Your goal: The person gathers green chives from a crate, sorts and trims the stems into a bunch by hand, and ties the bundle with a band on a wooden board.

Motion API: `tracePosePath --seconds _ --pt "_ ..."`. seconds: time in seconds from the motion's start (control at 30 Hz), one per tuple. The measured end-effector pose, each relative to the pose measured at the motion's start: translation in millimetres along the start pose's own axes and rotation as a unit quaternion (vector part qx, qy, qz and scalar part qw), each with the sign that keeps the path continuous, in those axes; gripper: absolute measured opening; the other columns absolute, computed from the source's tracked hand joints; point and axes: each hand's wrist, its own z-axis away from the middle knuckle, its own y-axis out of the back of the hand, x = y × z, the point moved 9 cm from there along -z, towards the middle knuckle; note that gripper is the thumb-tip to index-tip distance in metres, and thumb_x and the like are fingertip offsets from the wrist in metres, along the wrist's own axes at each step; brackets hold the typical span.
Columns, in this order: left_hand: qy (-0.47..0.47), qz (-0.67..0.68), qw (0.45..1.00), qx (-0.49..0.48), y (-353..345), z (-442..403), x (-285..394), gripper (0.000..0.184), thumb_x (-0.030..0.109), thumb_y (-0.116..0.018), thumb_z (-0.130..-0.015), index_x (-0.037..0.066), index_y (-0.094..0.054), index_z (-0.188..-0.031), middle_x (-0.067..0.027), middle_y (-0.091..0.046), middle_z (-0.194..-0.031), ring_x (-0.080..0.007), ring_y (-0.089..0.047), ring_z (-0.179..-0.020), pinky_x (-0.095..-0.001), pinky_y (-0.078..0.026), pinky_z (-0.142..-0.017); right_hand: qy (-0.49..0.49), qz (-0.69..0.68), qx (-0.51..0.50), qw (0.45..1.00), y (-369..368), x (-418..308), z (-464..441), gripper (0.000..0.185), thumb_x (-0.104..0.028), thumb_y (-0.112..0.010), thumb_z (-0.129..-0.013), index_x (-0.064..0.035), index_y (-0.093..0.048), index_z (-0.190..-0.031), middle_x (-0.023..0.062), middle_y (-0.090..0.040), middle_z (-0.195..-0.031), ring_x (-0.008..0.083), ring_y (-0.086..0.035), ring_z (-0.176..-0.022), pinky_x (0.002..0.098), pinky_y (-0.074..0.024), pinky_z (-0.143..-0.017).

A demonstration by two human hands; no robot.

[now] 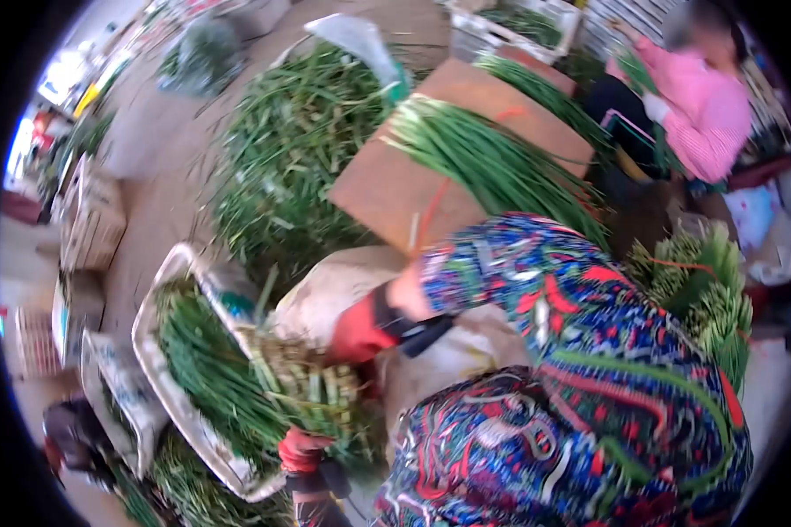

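Observation:
A loose bunch of green onions (303, 378) lies at the near side of a white crate (180, 422), with its pale, browned root ends towards me. My right hand (360, 332), in a red glove with a dark cuff, is closed on the root ends from the side, its fingertips buried among the stalks. At the lower edge of the bunch, my left hand (303, 452), also red-gloved, has its fingers curled against the stalks. Both hands are blurred. Longer green onion leaves (202, 356) fill the crate beyond them. A patterned sleeve (510, 263) covers my right arm.
Trimmed green onions (492, 158) lie on a brown board (404, 189), near an orange tie (431, 211). A leafy heap (299, 132) covers the floor ahead. Bundled stalks (699, 281) stand at right. A co-worker in pink (707, 123) sits upper right. Crates (92, 215) line the left.

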Motion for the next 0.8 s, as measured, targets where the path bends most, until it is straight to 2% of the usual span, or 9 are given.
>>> tracePosePath --seconds 0.2,0.33,0.43,0.47,0.53,0.6,0.63,0.73,0.8 --pt "-0.078 0.222 0.971 0.039 75.6 -6.9 -15.2 0.05 0.013 -0.064 -0.066 0.0 -0.05 -0.112 -0.008 -0.059 -0.103 -0.0221 -0.057 -0.086 -0.0325 -0.046 -0.08 0.102 0.0 0.082 0.991 44.8 -21.1 -12.7 0.039 -0.029 -0.046 -0.086 -0.0051 -0.049 -0.117 0.015 -0.059 -0.101 0.0207 -0.061 -0.081 0.0327 -0.0489 -0.072" --pt "-0.104 0.321 0.941 -0.022 85.1 -16.8 -20.0 0.043 0.015 -0.06 -0.067 -0.001 -0.055 -0.107 -0.0071 -0.06 -0.099 -0.0228 -0.058 -0.081 -0.0327 -0.047 -0.077 0.152 -0.007 0.1 0.983 67.2 -31.1 -19.4 0.038 -0.027 -0.048 -0.085 -0.0045 -0.051 -0.115 0.0126 -0.061 -0.099 0.0199 -0.06 -0.083 0.033 -0.0479 -0.075" --pt "-0.037 0.239 0.96 0.142 102.2 -18.6 -35.4 0.044 0.018 -0.06 -0.068 0.0 -0.055 -0.108 -0.0073 -0.061 -0.095 -0.0214 -0.057 -0.084 -0.0322 -0.046 -0.08 0.263 0.079 0.106 0.956 59.4 -38.2 -14.6 0.037 -0.026 -0.049 -0.084 -0.004 -0.052 -0.113 0.0108 -0.062 -0.098 0.0192 -0.06 -0.084 0.0333 -0.0472 -0.077" --pt "-0.009 0.221 0.957 0.186 109.5 -24.7 -40.8 0.045 0.019 -0.061 -0.067 0.001 -0.055 -0.108 -0.0074 -0.061 -0.096 -0.0208 -0.057 -0.086 -0.0321 -0.045 -0.08 0.3 0.047 0.117 0.945 59.9 -37.4 -9.3 0.037 -0.026 -0.049 -0.083 -0.0038 -0.053 -0.113 0.0102 -0.062 -0.097 0.019 -0.059 -0.085 0.0333 -0.047 -0.078" --pt "0.039 0.255 0.935 0.245 90.9 -25.8 -18.3 0.042 0.024 -0.062 -0.068 0.003 -0.057 -0.104 -0.0067 -0.06 -0.098 -0.0203 -0.055 -0.087 -0.0309 -0.043 -0.081 0.307 -0.355 0.173 0.866 62.4 -17.2 -4.0 0.04 -0.031 -0.046 -0.085 -0.0017 -0.054 -0.111 0.0114 -0.061 -0.101 0.022 -0.059 -0.087 0.0355 -0.0473 -0.079" --pt "0.064 0.295 0.922 0.242 81.5 -40.0 -10.4 0.041 0.025 -0.063 -0.069 0.004 -0.057 -0.103 -0.0064 -0.059 -0.098 -0.0205 -0.055 -0.085 -0.0314 -0.043 -0.08 0.305 -0.435 0.272 0.802 89.6 14.6 -4.1 0.042 -0.034 -0.041 -0.087 -0.0027 -0.053 -0.112 0.0118 -0.06 -0.102 0.0225 -0.059 -0.086 0.0356 -0.0473 -0.079" --pt "0.072 0.279 0.924 0.253 80.2 -44.1 -6.1 0.041 0.027 -0.064 -0.07 0.003 -0.057 -0.102 -0.0069 -0.059 -0.097 -0.0202 -0.055 -0.084 -0.0317 -0.044 -0.078 0.342 -0.411 0.375 0.757 105.2 21.7 -1.3 0.049 -0.043 -0.038 -0.088 -0.004 -0.052 -0.114 0.0101 -0.061 -0.101 0.0218 -0.059 -0.085 0.0347 -0.0474 -0.078" --pt "0.089 0.274 0.931 0.223 51.5 -56.5 27.1 0.038 0.024 -0.062 -0.074 0.003 -0.055 -0.104 -0.0073 -0.059 -0.098 -0.018 -0.056 -0.084 -0.0294 -0.046 -0.075 0.322 -0.309 0.481 0.755 121.4 14.7 5.2 0.057 -0.051 -0.036 -0.087 -0.0058 -0.048 -0.119 0.0075 -0.06 -0.103 0.0205 -0.058 -0.086 0.033 -0.0476 -0.076" --pt "0.079 0.192 0.955 0.213 66.9 -61.9 13.9 0.058 0.024 -0.062 -0.076 -0.001 -0.04 -0.123 -0.0106 -0.051 -0.117 -0.0193 -0.047 -0.108 -0.0295 -0.036 -0.094 0.356 -0.326 0.395 0.782 118.1 10.9 -2.3 0.061 -0.055 -0.037 -0.086 -0.0073 -0.044 -0.123 0.0053 -0.057 -0.109 0.018 -0.057 -0.089 0.0307 -0.0475 -0.076"
